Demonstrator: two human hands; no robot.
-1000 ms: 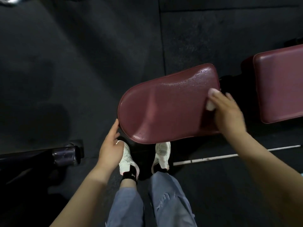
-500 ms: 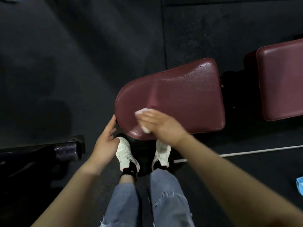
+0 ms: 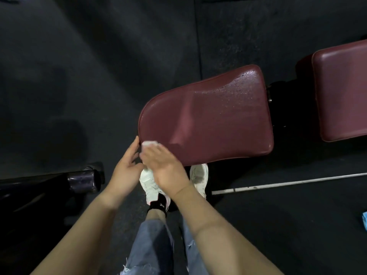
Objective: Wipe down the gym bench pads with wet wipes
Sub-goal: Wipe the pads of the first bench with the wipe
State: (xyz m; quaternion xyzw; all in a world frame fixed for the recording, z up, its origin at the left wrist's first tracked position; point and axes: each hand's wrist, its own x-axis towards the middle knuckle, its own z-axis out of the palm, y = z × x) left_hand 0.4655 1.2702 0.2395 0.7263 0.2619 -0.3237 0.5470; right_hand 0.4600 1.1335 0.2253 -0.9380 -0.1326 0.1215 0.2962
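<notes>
Your maroon seat pad, rounded at its near end, glistens with droplets toward its far corner. A second maroon pad lies just beyond. Your white wet wipe sits crumpled on the seat pad's rounded edge.

floor: we see dark rubber matting
on it: white line, blue pack at right edge, our white shoes
</notes>
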